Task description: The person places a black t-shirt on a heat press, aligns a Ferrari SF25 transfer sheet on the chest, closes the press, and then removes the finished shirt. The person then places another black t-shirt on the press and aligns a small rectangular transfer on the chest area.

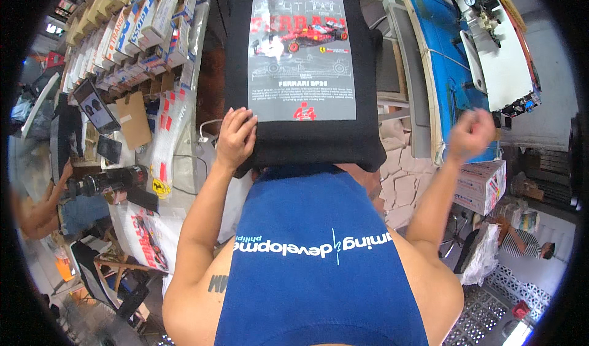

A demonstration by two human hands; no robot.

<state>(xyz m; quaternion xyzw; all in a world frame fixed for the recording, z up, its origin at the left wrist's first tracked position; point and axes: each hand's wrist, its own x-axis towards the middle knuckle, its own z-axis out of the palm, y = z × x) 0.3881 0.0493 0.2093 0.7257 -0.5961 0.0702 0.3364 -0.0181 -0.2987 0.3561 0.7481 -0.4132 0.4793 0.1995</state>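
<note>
A black shirt lies spread on a platen before me, carrying a printed sheet with a red racing car picture and grey drawings and text. My left hand rests on the sheet's lower left corner and the shirt's edge, fingers slightly bent, lying on the surface. My right hand is raised to the right, over a blue padded board of a machine; it is smeared by motion with fingers curled, and what it holds, if anything, cannot be made out.
At left, a cluttered table holds rows of boxes, a tablet and plastic-wrapped prints. A pressure gauge tops the machine. A cardboard box sits below it. Other people are at the far right and far left.
</note>
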